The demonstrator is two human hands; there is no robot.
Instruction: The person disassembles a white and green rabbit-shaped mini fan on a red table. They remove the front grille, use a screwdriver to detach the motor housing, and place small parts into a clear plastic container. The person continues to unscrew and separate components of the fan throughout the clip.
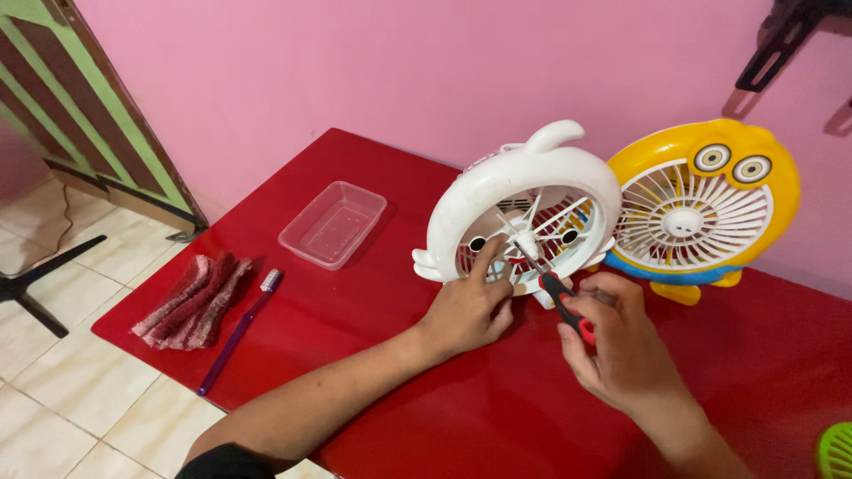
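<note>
A white fan housing shaped like a whale stands upright on the red table, its open back facing me. My left hand rests at its lower rim, fingers touching the inner frame near the hub. In my right hand is a screwdriver with a red and black handle; its shaft points up and left into the hub of the housing. A yellow fan front with cartoon eyes and a white grille leans against the pink wall just right of the housing.
A clear plastic tray sits left of the housing. Nearer the left edge lie a purple toothbrush and a folded reddish cloth. A green round item shows at the bottom right corner. Tiled floor lies beyond the table's left edge.
</note>
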